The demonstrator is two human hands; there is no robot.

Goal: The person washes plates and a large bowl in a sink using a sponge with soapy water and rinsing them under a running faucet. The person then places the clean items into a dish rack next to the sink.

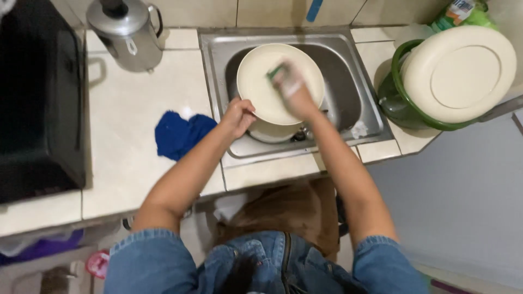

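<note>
The left hand [237, 115] is gripping the rim of a cream plate [261, 81] over the sink [359, 117]. The right hand [290, 83], closed on a green sponge [275, 72], is scrubbing it. Judged mid-wash: rinsing remains; another plate [460, 73] is resting in a green basin [395, 103].

Pale tiled counter [136, 163] against a tiled wall [218, 11], grey floor [463, 207] beside it.
</note>
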